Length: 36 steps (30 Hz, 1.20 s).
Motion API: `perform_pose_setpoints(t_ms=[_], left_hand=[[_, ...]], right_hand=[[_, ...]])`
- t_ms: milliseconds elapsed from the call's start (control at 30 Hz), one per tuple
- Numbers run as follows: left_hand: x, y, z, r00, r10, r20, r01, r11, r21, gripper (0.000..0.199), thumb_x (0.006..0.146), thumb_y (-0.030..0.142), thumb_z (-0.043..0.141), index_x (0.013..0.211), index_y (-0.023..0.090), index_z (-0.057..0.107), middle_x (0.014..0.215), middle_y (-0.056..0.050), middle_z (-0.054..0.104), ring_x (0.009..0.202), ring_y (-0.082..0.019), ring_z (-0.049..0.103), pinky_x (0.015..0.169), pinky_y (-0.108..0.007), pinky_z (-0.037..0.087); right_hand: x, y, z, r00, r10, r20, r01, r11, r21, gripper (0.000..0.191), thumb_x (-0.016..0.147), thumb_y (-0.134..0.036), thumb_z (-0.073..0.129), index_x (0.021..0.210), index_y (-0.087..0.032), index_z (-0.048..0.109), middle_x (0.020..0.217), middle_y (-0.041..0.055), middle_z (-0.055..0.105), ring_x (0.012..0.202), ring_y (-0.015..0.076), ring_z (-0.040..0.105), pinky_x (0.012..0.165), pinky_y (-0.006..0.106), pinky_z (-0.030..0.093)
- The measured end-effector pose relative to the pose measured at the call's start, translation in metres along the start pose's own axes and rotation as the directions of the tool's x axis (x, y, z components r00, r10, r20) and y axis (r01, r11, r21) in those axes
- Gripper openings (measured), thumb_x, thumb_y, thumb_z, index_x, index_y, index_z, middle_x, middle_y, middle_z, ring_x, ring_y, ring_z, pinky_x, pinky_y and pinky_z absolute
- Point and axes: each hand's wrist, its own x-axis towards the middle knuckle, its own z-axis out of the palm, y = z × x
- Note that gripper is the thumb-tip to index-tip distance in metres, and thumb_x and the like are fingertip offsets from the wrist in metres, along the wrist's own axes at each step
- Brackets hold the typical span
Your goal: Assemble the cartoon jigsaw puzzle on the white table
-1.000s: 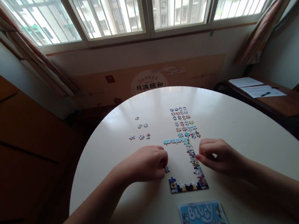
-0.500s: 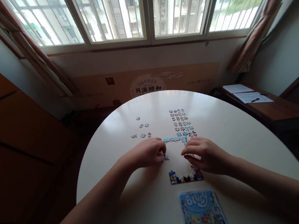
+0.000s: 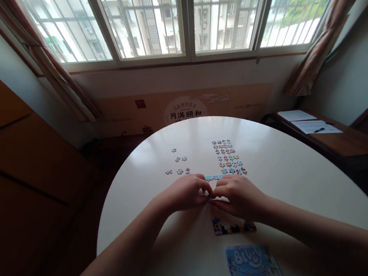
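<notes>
My left hand (image 3: 194,191) is closed in a pinch on a small jigsaw puzzle piece (image 3: 209,197), mostly covered by the fingers. From the other side my right hand (image 3: 238,195) meets it, its thumb and fingertips closed on the same piece. Both hands are over the left side of a partly joined puzzle border. Its light blue top strip (image 3: 214,177) shows behind the fingers, and its dark bottom strip (image 3: 235,228) lies nearer to me. The right side of the border is hidden under my right hand.
Loose puzzle pieces (image 3: 226,157) lie in rows at the back, and several more (image 3: 180,171) are spread to the left. A blue Bluey picture box (image 3: 253,266) lies near me on the round white table (image 3: 135,173). Papers (image 3: 316,126) rest on a side desk at right.
My right hand has moved left from the border's right side to meet my left hand, and its fingers have closed at the piece. The view has tipped slightly upward.
</notes>
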Motion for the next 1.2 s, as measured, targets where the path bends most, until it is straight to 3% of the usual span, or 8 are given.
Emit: perform_pose_setpoints(t_ms=[167,367,500,567,667,800,1200], left_hand=[[-0.001,0.002,-0.001,1.0,-0.03,0.0,0.03,0.999,0.014,0.018,0.08,0.019,0.063,0.088,0.024,0.077,0.094,-0.003,0.07,0.077,-0.016,0.063,0.073,-0.029,0.046],[0.001,0.004,-0.001,0.995,-0.098,-0.007,0.098,0.995,0.027,0.013,0.079,0.021,0.065,0.088,0.022,0.075,0.097,-0.004,0.07,0.079,-0.017,0.063,0.072,-0.03,0.046],[0.005,-0.003,0.005,0.982,-0.157,-0.102,0.165,0.984,0.073,0.016,0.082,0.019,0.062,0.093,0.021,0.074,0.1,-0.004,0.069,0.081,-0.019,0.064,0.078,-0.033,0.049],[0.006,-0.006,0.008,0.968,-0.192,-0.162,0.207,0.975,0.084,0.016,0.083,0.019,0.061,0.093,0.022,0.074,0.101,-0.004,0.069,0.084,-0.021,0.065,0.08,-0.035,0.05],[0.008,-0.009,0.011,0.94,-0.249,-0.233,0.271,0.96,0.067,0.014,0.084,0.022,0.062,0.093,0.022,0.073,0.101,-0.004,0.069,0.084,-0.022,0.065,0.079,-0.036,0.051],[0.011,-0.011,0.017,0.918,-0.26,-0.3,0.291,0.955,0.062,0.014,0.085,0.021,0.061,0.093,0.023,0.073,0.098,-0.003,0.068,0.081,-0.02,0.065,0.075,-0.035,0.051],[0.013,-0.014,0.025,0.916,-0.208,-0.344,0.249,0.965,0.079,0.017,0.087,0.021,0.062,0.095,0.025,0.075,0.099,-0.002,0.071,0.083,-0.02,0.067,0.077,-0.035,0.052]], right_hand=[[-0.007,0.006,0.004,0.994,-0.078,-0.075,0.075,0.996,-0.045,0.028,0.097,-0.03,0.057,0.073,-0.021,0.069,0.069,0.001,0.068,0.065,0.0155,0.054,0.061,0.031,0.032],[-0.009,0.014,0.008,0.987,-0.09,-0.135,0.093,0.996,0.018,0.026,0.096,-0.026,0.055,0.074,-0.021,0.069,0.069,0.0014,0.068,0.066,0.0164,0.054,0.063,0.032,0.034],[-0.008,0.019,0.006,0.991,-0.052,-0.122,0.055,0.998,0.02,0.02,0.094,-0.023,0.056,0.079,-0.022,0.071,0.073,0.0023,0.069,0.073,0.0186,0.057,0.069,0.033,0.04],[-0.008,0.023,0.004,0.993,-0.028,-0.113,0.03,0.999,0.015,0.017,0.093,-0.021,0.058,0.087,-0.023,0.073,0.08,0.0033,0.07,0.08,0.0206,0.059,0.076,0.036,0.044],[-0.007,0.031,0.005,0.992,0.008,-0.128,-0.01,1.0,-0.017,0.018,0.092,-0.021,0.06,0.101,-0.025,0.074,0.105,0.007,0.072,0.099,0.0258,0.062,0.089,0.044,0.048],[-0.007,0.039,0.012,0.988,0.025,-0.153,-0.037,0.997,-0.075,0.025,0.091,-0.021,0.062,0.114,-0.026,0.073,0.134,0.0111,0.063,0.126,0.0324,0.054,0.106,0.054,0.044],[-0.005,0.04,0.017,0.99,0.027,-0.137,-0.045,0.991,-0.126,0.027,0.093,-0.027,0.061,0.117,-0.029,0.073,0.143,0.011,0.058,0.137,0.0354,0.048,0.112,0.062,0.038]])
